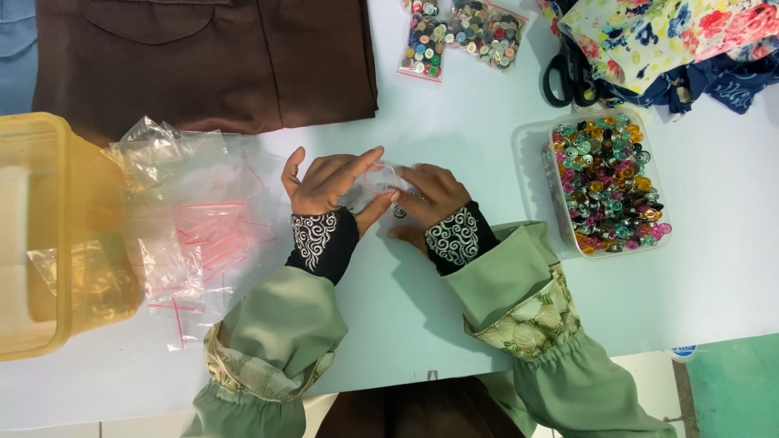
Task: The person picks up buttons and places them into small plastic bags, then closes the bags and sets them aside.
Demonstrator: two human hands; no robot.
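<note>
My left hand (329,180) and my right hand (432,195) meet over the white table (454,138), both holding a small clear plastic zip bag (381,177) with a red seal strip between the fingertips. A small dark button (399,212) lies on the table just under my hands. To the right stands a clear plastic tub (531,162) full of colourful buttons. A heap of empty clear zip bags (199,231) with red strips lies to the left.
A yellow plastic container (49,235) sits at the left edge. Brown cloth (203,57) lies at the back, with two filled button bags (462,32) beside it. Black scissors (568,77) and floral fabric (665,40) are at the back right.
</note>
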